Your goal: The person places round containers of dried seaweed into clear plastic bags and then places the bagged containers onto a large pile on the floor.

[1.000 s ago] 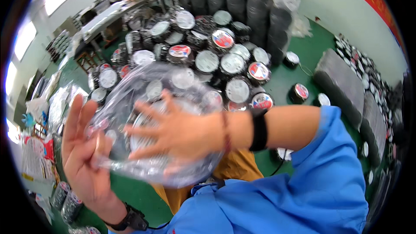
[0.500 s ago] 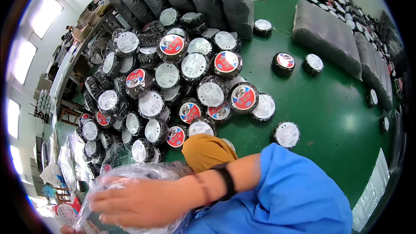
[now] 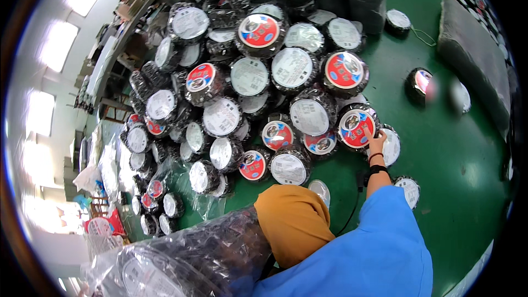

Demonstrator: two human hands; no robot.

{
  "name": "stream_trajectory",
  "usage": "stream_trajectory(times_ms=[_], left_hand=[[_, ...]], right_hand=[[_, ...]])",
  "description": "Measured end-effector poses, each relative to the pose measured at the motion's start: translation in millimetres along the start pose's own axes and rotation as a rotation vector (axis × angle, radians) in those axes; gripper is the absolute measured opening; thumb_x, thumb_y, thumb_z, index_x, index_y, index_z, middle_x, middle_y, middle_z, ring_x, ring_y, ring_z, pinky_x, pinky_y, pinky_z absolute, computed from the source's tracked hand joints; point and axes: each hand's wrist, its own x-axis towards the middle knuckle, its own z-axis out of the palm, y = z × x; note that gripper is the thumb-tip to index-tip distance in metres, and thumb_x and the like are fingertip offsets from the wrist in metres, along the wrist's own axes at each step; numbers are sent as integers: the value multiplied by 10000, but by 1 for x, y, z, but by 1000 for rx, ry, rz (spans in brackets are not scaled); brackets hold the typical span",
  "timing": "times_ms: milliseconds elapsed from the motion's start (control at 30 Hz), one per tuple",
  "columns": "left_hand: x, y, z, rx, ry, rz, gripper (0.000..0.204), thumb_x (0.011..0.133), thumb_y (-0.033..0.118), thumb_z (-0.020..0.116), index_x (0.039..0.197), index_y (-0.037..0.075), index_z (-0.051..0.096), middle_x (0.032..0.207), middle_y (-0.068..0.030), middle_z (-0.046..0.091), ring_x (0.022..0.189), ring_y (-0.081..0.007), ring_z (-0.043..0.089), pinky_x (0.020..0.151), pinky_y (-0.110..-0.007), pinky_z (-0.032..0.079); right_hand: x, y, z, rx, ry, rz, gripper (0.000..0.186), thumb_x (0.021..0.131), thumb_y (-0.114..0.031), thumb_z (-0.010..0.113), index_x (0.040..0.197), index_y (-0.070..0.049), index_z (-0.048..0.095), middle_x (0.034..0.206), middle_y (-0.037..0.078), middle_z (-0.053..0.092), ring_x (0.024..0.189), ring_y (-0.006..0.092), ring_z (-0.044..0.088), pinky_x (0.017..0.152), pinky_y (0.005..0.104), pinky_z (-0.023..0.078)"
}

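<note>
My right hand point(image 3: 377, 142), with a dark band on its wrist, is at the near edge of a round black-wrapped package point(image 3: 357, 128) with a red label. Its fingers are spread, one lying over the label, and the package still rests against the heap. My left hand is out of sight. Across the lower left lies a long clear plastic bag point(image 3: 203, 247) filled with dark round packages, right beside my bent knee point(image 3: 291, 214). A white-labelled package point(image 3: 390, 146) sits just right of my hand, partly hidden by it.
A large heap of similar packages point(image 3: 250, 77) fills the middle of the green floor point(image 3: 445, 187). Tall filled bags point(image 3: 363, 0) stand behind it, and another long bag point(image 3: 467, 60) lies at the right. A thin black cable point(image 3: 352, 214) runs by my knee.
My right hand has left the clear bag at the lower left and reached across to the red-labelled package. My view has shifted, so the heap appears larger and farther right.
</note>
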Motion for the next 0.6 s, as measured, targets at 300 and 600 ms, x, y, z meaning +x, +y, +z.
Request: stream_trajectory(times_ms=[300,600], left_hand=[[32,6,-24,-356,-254,103,404,756,-118,440,1077,9,649,1050,-162,611,928,-274,607,828,-288,441],[7,-71,-14,-987,-383,95,473,811,-36,435,1257,57,563,862,-16,611,611,-42,400,555,-210,353]], right_hand=[[-35,-88,-11,111,-74,-510,693,675,-189,822,1222,94,504,1227,190,557,1048,256,573,947,366,453],[-458,-418,-1,853,-1640,-705,493,911,-332,496,1279,-12,427,1188,127,541,1040,238,561,892,394,463]])
